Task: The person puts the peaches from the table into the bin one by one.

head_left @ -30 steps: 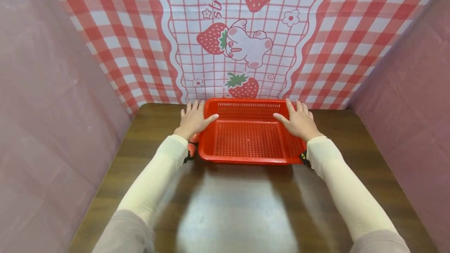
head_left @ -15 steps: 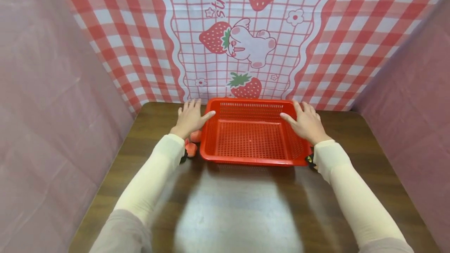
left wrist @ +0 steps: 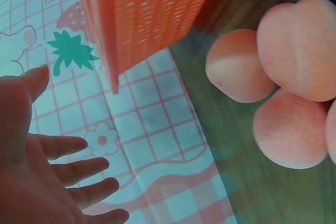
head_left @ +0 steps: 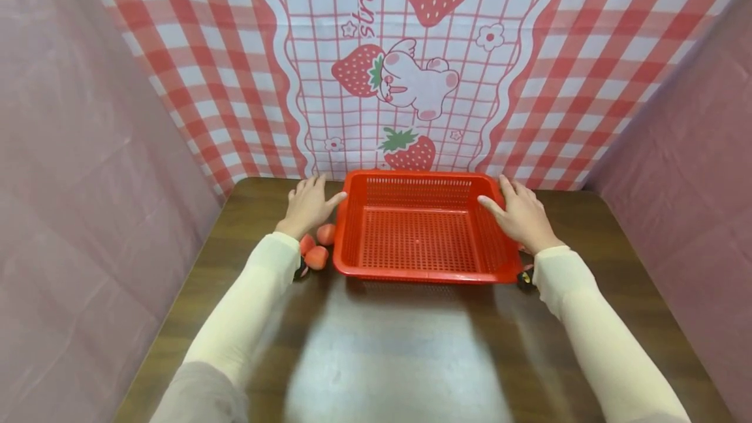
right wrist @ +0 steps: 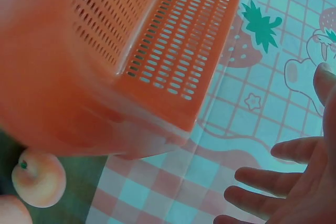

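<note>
A red perforated plastic basket (head_left: 425, 276) stands at the back of the table with nothing inside it. Just off its left end is my left hand (head_left: 305, 206), fingers spread and thumb tip right by the rim. My right hand (head_left: 525, 217) is at the opposite end, thumb overlapping the rim in the head view. Both wrist views show relaxed fingers and bare palms, apart from the basket wall. Several peaches (left wrist: 289, 129) lie together on the table left of the basket, near my left wrist. More peaches (right wrist: 39, 178) are by the right end, mostly hidden from the head view.
The brown wooden table (head_left: 393, 358) extends toward me in front of the basket. A red-and-white checked cloth with strawberries (head_left: 411, 83) hangs right behind it. Pink curtains (head_left: 88, 214) close in both sides.
Both hands have moved outward from the basket's ends; a second ago their thumbs reached over the rim. More of the left peaches now shows beside my left wrist. The basket stays in place.
</note>
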The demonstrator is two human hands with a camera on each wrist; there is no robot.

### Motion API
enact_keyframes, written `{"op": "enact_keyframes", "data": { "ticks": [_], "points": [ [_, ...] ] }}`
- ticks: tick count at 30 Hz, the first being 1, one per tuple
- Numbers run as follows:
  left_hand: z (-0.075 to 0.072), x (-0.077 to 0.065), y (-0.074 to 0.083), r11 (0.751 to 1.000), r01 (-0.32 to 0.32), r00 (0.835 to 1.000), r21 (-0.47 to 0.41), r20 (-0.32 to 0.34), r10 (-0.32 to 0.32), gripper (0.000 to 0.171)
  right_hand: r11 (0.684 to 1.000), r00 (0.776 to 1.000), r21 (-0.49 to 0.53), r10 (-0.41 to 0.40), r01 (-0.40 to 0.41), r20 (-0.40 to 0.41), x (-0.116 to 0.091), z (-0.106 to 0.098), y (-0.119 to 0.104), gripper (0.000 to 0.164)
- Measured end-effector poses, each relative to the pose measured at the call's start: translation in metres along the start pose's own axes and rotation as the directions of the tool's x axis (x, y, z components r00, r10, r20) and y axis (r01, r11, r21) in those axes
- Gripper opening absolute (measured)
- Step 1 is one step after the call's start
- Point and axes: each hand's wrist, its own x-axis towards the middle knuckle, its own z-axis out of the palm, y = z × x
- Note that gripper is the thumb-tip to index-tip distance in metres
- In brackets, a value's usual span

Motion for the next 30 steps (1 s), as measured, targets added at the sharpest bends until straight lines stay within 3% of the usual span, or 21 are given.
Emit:
{"op": "enact_keyframes", "data": {
  "ticks": [6,18,30],
  "points": [
    [0.011,-0.001,-0.008,0.999,0.027,1.000,0.022,-0.003,-0.027,0.069,1.000,1.000,0.002,0.022,-0.022,-0.002,-0.011,0.001,0.010,0.086],
    [0.033,-0.008,-0.031,0.997,0.049,0.997,0.053,0.065,-0.053,0.061,0.998,0.998,-0.016,0.059,-0.059,0.009,-0.023,0.016,0.025,0.083],
    [0.042,0.007,-0.034,0.995,0.052,0.993,0.087,0.103,-0.061,0.057,0.999,0.999,-0.030,0.019,-0.021,-0.034,-0.024,0.011,0.040,0.068]
  ]
}}
